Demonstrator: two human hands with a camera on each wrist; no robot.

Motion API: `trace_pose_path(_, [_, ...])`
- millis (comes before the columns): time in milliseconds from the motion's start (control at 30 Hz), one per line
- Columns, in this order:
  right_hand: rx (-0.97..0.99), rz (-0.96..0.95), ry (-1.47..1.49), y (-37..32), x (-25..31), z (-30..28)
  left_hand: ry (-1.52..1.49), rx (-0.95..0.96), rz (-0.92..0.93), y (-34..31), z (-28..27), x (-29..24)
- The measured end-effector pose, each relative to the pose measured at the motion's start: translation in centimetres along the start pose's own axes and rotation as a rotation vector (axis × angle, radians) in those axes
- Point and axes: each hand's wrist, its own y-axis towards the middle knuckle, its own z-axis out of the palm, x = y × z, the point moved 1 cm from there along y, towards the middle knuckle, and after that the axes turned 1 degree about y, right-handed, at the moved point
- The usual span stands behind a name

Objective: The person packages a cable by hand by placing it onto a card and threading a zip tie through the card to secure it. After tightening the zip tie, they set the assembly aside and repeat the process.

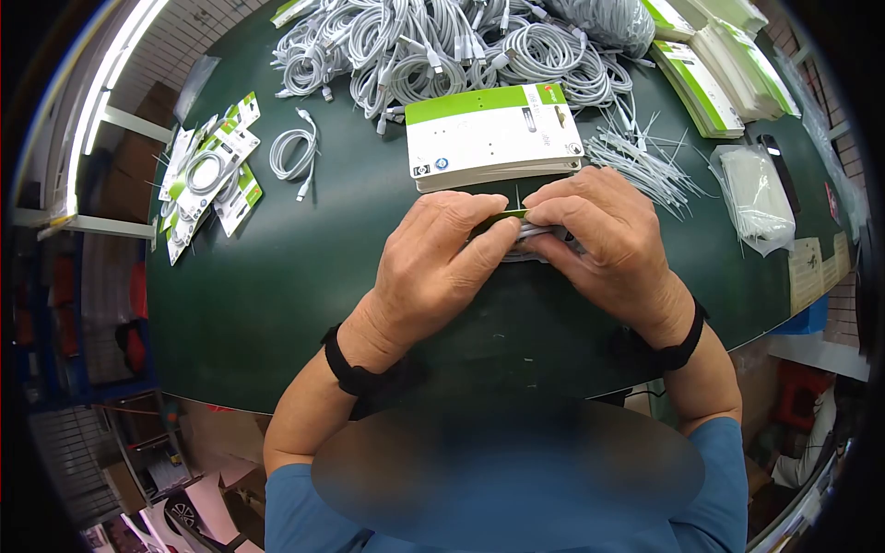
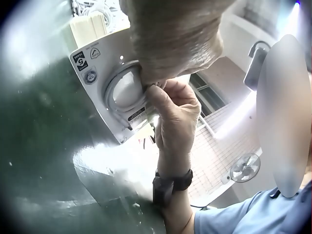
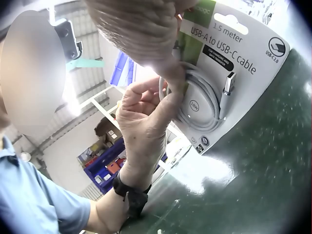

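Between both hands is a white and green card (image 3: 248,44) printed "USB-A to USB-C cable", with a coiled grey-white cable (image 3: 214,105) lying against its face. My left hand (image 1: 429,249) pinches the card from the left, thumb and fingertips at its edge. From the right, my right hand (image 1: 613,240) pinches card and cable, its fingertips close to the left ones. A thin strand (image 1: 518,196) sticks up between the fingertips. In the left wrist view the coil (image 2: 109,92) stays flat on the card (image 2: 100,63); the hands hide where the fingertips meet.
Beyond the hands lies a card stack (image 1: 493,138), with a large cable heap (image 1: 406,55) behind it. Loose white ties (image 1: 641,161) and a bagged bundle (image 1: 756,198) are at right. One coiled cable (image 1: 293,155) and a pile of carded cables (image 1: 207,175) lie at left.
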Motion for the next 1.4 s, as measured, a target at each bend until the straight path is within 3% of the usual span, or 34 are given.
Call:
trace_pose_path(467, [0.038, 0.017, -0.051, -0.2, -0.4, -0.8, 0.082, 0.114, -0.034, 1.2, 0.0, -1.0])
trace_pose_path(833, [0.026, 0.013, -0.05, -0.1, -0.8, -0.8, 0.063, 0.064, -0.045, 0.7, 0.3, -0.6])
trace_pose_path(1133, [0.082, 0.02, -0.013, 0.2, -0.7, -1.1, 0.059, 0.125, -0.08, 1.1, -0.3, -0.9])
trace_pose_path(1233, [0.091, 0.051, 0.122, 0.5, -1.2, -2.1, 0.049, 0.14, -0.091, 0.8, -0.7, -1.0])
trace_pose_path(1400, [-0.218, 0.553, 0.172, 0.1, -5.0, -5.5, 0.009, 0.11, -0.118, 0.3, -1.8, -0.7])
